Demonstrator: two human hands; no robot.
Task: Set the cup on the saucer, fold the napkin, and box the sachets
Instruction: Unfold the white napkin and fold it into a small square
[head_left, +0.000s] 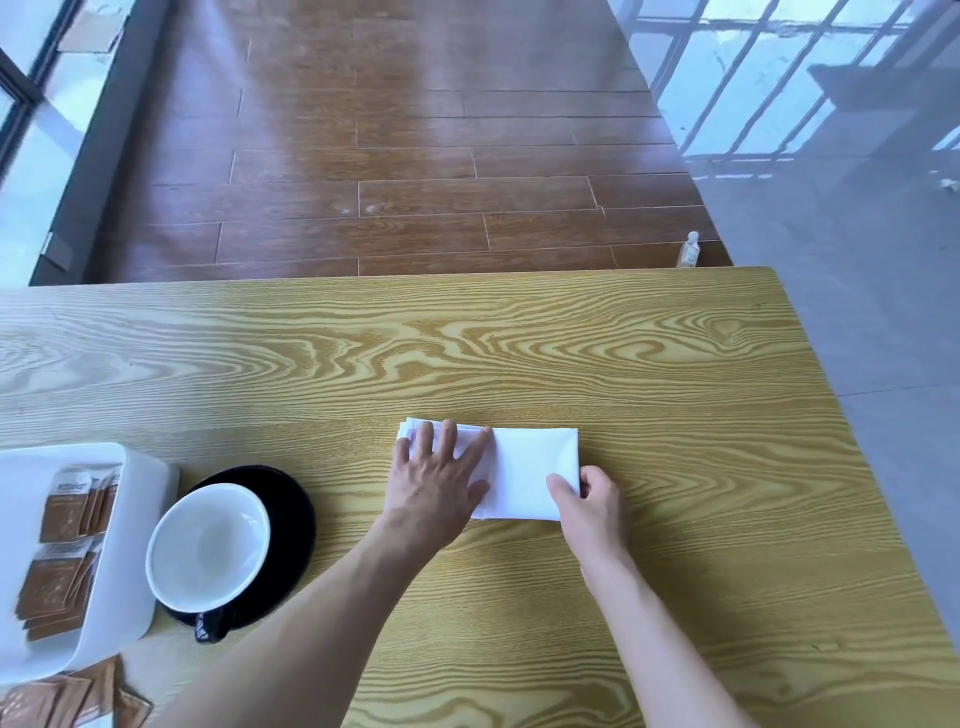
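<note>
A white napkin (530, 467) lies folded into a rectangle on the wooden table (571, 343). My left hand (441, 478) presses flat on its left part, fingers spread. My right hand (592, 504) pinches the napkin's near right corner. To the left, a cup (208, 545), white inside with a dark handle, stands on a black saucer (293, 519). A white box (140, 545) at the left edge holds several brown sachets (62, 519). More brown sachets (57, 701) lie loose on the table in front of the box.
The table's far edge runs across the middle of the view, and its right edge slants down on the right. Beyond it are wooden floorboards and grey tiles. A small bottle (688, 250) stands on the floor past the far edge.
</note>
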